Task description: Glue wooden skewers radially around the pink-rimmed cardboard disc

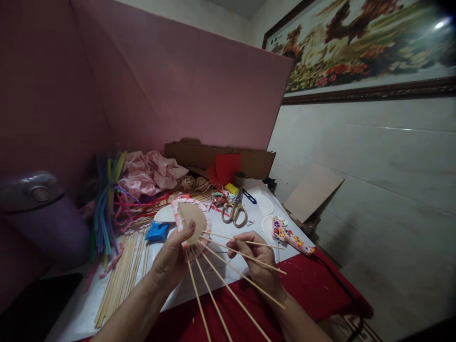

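My left hand point(181, 243) grips a round cardboard disc point(194, 218) edged with pink and white fabric, the thumb pressed on its face. Several thin wooden sticks point(230, 288) fan out from the disc's lower right edge. With thumb and fingers closed, my right hand point(257, 256) pinches one of the upper sticks point(249, 257) partway along its length. Beyond the disc lie gold-handled scissors point(235, 213). A blue packet point(157, 232) rests left of the disc.
Loose sticks point(123, 273) lie at left, near pipe cleaners point(103, 209) and pink fabric point(151, 173). A flower-patterned glue gun point(290, 235) with a black cord sits at right. A blue cutter point(249, 196), twine balls point(194, 183) and cardboard point(185, 154) are farther back. A purple bin point(46, 228) stands left.
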Demonstrator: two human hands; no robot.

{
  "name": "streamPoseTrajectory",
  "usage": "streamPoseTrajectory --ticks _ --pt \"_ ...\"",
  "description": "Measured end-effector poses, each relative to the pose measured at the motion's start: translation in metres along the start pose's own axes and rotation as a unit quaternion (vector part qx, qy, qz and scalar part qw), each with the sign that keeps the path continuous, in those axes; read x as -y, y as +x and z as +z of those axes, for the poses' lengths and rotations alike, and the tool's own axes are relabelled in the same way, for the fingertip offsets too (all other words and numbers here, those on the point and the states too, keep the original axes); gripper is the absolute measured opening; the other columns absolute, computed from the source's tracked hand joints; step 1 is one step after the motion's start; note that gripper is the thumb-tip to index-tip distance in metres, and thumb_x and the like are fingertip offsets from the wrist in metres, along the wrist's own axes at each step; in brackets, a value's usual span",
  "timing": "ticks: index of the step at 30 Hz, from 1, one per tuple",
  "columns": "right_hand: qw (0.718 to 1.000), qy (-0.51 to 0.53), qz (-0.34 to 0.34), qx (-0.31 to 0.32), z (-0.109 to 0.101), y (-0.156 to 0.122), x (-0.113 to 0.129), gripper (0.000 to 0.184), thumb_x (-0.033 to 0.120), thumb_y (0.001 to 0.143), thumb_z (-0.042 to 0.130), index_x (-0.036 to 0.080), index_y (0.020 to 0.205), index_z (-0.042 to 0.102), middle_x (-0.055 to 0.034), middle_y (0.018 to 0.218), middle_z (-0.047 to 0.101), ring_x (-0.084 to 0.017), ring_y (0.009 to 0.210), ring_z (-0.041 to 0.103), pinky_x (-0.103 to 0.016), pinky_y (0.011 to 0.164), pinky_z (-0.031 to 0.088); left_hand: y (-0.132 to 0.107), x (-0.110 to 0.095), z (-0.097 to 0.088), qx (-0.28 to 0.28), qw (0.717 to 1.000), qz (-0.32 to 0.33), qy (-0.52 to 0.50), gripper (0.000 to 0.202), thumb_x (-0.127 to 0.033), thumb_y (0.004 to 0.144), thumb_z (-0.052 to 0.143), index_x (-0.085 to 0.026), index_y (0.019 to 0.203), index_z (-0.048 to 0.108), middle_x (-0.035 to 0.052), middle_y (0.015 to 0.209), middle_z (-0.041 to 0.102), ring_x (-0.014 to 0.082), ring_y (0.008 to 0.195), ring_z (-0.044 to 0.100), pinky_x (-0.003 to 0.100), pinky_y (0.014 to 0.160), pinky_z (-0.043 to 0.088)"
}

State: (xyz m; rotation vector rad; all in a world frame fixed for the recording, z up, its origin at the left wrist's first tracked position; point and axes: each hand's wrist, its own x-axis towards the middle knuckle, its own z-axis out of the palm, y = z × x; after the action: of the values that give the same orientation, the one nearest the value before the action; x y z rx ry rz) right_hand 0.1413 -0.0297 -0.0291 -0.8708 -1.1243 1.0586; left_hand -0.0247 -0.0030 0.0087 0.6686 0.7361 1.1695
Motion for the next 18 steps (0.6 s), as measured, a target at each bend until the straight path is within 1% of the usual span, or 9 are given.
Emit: streamPoseTrajectory --ticks 7,10,14,18 --pt "1.000 -0.004 -0.004 0.004 -0.0007 0.0003 -0.0002 0.010 0.025 0.074 0.054 0.017 0.079 0.052 -0.0026 0.070 0.064 -0.013 0.060 0.058 -0.026 0.059 0.045 0.0002 -0.0001 0.0013 0.002 1.000 0.011 -0.002 0.024 -0.024 0.066 0.059 -0.017 0.089 0.058 0.0033 0.076 0.063 0.0140 0.058 0.059 0.028 0.055 0.051" --pt "1.000 -0.005 -0.002 0.004 -0.0008 0.0003 -0.0001 0.010 0.026 0.074 0.054 0.017 0.079 0.052 -0.0028 0.071 0.064 -0.013 0.061 0.059 -0.026 0.059 0.045 0.0005 0.0000 0.0012 -0.002 1.000 0.009 -0.006 0.028 -0.024 0.065 0.060 -0.017 0.092 0.057 0.0037 0.075 0.063 0.0144 0.058 0.059 0.028 0.054 0.051" --pt "1.000 -0.012 0.001 -0.001 -0.0005 0.0002 0.0004 0.011 0.026 0.074 0.055 0.017 0.078 0.052 -0.0028 0.070 0.064 -0.013 0.060 0.058 -0.026 0.058 0.044 0.0010 0.0003 0.0009 -0.009 1.000 0.010 -0.008 0.027 -0.024 0.065 0.061 -0.017 0.091 0.058 0.0036 0.074 0.063 0.0142 0.056 0.059 0.028 0.053 0.051" --pt "1.000 -0.010 -0.005 0.001 -0.0005 0.0000 -0.0003 0.010 0.026 0.075 0.054 0.017 0.079 0.052 -0.0026 0.070 0.064 -0.012 0.059 0.058 -0.025 0.058 0.045 0.0008 0.0000 0.0016 -0.004 1.000 0.004 -0.010 0.026 -0.024 0.065 0.060 -0.017 0.091 0.058 0.0031 0.074 0.063 0.0149 0.056 0.060 0.029 0.053 0.051"
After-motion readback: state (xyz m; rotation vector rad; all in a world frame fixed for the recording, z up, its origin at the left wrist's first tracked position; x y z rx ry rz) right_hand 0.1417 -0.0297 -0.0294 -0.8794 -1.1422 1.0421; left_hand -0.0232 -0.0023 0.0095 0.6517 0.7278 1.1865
